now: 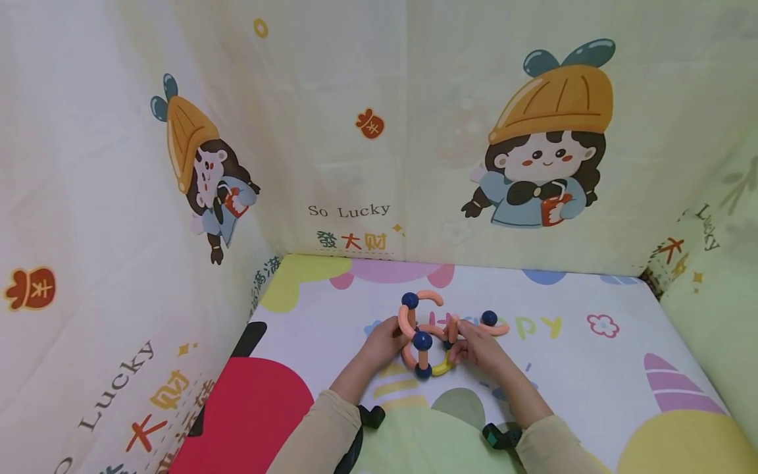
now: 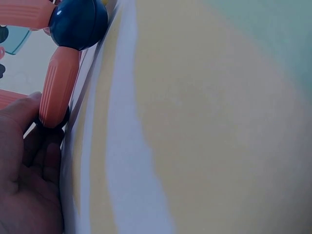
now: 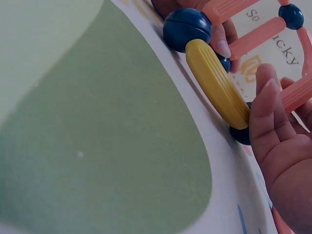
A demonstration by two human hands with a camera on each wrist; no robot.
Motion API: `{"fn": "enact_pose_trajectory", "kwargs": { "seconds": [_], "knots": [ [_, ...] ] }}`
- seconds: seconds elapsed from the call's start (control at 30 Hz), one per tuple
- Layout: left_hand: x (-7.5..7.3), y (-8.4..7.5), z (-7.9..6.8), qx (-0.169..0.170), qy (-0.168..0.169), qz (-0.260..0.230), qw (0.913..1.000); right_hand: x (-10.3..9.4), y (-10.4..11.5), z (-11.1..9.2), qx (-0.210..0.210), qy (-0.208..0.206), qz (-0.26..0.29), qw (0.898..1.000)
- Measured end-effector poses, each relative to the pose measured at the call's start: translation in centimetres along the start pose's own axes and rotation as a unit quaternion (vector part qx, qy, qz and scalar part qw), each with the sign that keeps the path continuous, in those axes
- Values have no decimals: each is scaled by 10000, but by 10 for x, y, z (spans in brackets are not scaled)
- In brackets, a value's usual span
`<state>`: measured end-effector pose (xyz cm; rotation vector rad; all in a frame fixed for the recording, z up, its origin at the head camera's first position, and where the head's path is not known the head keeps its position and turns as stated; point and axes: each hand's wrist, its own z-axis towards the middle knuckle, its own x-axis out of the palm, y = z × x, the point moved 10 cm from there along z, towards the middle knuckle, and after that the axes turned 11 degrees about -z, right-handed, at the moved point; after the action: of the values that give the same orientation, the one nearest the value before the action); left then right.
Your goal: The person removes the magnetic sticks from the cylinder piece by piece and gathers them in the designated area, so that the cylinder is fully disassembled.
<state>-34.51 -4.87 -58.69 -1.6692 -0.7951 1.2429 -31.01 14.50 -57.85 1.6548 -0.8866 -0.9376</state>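
Note:
A magnetic-stick structure of orange rods and dark blue balls (image 1: 422, 340) stands on the patterned mat, with one yellow curved rod (image 3: 217, 83) low at its near right side. My left hand (image 1: 381, 343) holds its left lower corner, thumb and fingers around a blue ball that is mostly hidden behind a curved orange rod (image 2: 59, 87). At the right corner, my right hand (image 1: 481, 349) pinches an upright orange rod (image 1: 453, 328) above a blue ball (image 3: 240, 135) at the yellow rod's end. A curved orange rod (image 1: 430, 297) juts from the top ball (image 1: 410, 301).
Right of the structure and beyond my right hand lies a loose blue ball (image 1: 489, 318) with a curved orange rod (image 1: 501, 329). Printed cloth walls (image 1: 438, 131) close off the back and both sides. A black object (image 1: 251, 339) lies along the mat's left edge.

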Motion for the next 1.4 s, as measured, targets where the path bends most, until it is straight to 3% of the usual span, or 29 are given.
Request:
{"fn": "enact_pose_trajectory", "kwargs": {
  "seconds": [0.4,0.53,0.67,0.8,0.9,1.03,1.17,1.23,1.4],
  "knots": [
    [0,1,1,69,-34,27,10000,-21,-3,-5,505,-689,-713,9938],
    [0,2,2,76,-39,17,10000,-36,-2,-10,491,-967,-1262,9861],
    [0,3,2,43,-43,3,10000,-47,1,-16,369,-983,-1857,9770],
    [0,4,2,57,-37,39,10000,-59,-2,-24,501,-988,-2297,9669],
    [4,0,5,291,117,-207,9993,-70,-2,-31,422,-1096,-2792,9530],
    [7,-2,7,425,295,-538,9972,-82,3,-37,132,-1346,-3641,9215],
    [5,1,5,224,213,-395,9987,-94,4,-43,88,-1645,-4216,8917],
    [3,2,4,150,146,-235,9995,-99,3,-45,57,-1780,-4364,8820],
    [2,3,4,125,89,-38,9999,-107,2,-51,-50,-1995,-4523,8693]
  ]
}}
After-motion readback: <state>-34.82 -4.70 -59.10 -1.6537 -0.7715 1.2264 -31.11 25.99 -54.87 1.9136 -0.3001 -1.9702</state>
